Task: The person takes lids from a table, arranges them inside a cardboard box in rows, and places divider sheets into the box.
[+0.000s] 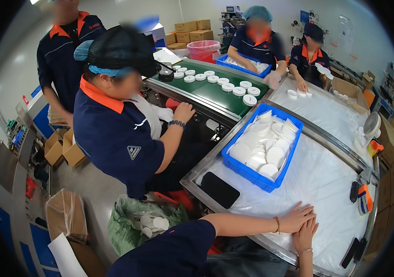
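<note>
My left hand (297, 219) rests on the plastic-covered tabletop (326, 184), its fingers stretched out across those of my right hand (303, 235). The right hand lies beneath with its fingers extended, partly covered by the left. Neither holds an object. Beyond them stands a blue plastic crate (271, 185), heaped with white round discs (275, 156). A black phone (220, 189) lies on the table left of the crate.
A green conveyor belt (178, 84) carries several white round containers (239, 91). A co-worker (113, 134) sits at left; others work across the tables. An orange-and-blue tape dispenser (365, 200) and black objects (350, 253) lie at right. A green bag (123, 221) holds discs.
</note>
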`<state>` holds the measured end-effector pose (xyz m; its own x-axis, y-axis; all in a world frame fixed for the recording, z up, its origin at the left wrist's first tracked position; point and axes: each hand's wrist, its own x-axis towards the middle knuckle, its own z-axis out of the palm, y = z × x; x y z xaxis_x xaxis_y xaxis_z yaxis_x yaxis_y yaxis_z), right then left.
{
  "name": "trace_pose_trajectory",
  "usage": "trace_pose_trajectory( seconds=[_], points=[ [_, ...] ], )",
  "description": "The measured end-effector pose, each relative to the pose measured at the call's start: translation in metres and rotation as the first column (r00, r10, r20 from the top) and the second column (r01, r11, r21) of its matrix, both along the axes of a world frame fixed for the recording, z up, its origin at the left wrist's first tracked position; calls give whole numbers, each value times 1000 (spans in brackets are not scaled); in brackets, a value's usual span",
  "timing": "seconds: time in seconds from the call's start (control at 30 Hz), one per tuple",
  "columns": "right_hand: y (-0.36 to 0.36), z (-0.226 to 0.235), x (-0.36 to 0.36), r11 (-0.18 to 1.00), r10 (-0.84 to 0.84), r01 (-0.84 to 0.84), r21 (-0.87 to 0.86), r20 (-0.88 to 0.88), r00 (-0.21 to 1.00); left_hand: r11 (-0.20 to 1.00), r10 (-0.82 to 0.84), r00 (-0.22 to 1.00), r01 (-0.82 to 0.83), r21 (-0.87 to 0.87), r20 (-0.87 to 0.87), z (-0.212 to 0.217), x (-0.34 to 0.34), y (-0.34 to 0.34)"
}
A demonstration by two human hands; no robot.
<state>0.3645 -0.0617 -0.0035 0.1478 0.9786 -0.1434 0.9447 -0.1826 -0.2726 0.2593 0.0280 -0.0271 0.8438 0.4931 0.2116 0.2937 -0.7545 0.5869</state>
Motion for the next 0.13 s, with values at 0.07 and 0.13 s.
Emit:
trace_pose_trajectory(
  seconds=[0.07, 0.13],
  points=[
    [-1, -2, 2, 1000, -2, 2, 1, 0, 1000, 1000, -5, 999, 5, -1, -38, 3, 1, -1],
    [-2, -5, 5, 1000, -5, 5, 3, 0, 1000, 1000, -24, 998, 24, -5, -64, 5, 2, 3]
  ],
)
